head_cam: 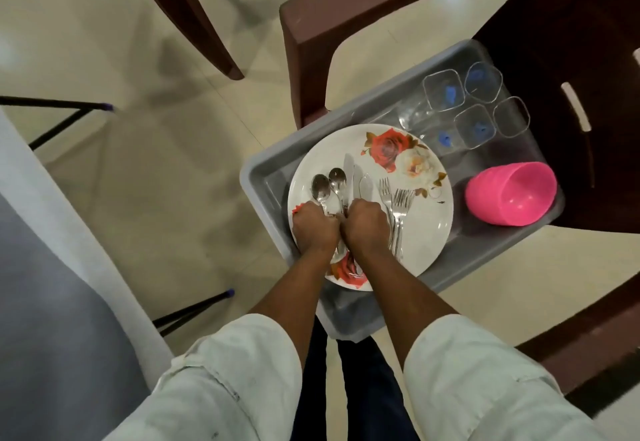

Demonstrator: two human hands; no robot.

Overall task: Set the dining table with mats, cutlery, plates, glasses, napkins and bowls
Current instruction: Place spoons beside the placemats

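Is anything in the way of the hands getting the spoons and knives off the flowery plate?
Nothing visible is. The left hand already grips the spoons, and the right hand grips the knives. They lie loose on top of the plate in the grey tub, with nothing covering them.

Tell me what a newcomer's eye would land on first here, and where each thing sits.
First, the two hands meeting over the rose-patterned plate in the grey tub: the left hand curled round the spoons, the right hand taking a grip on the knives, with the forks lying just right of it. Next, the bright pink bowls tipped on their side at the tub's right end, with the clear glasses behind them.
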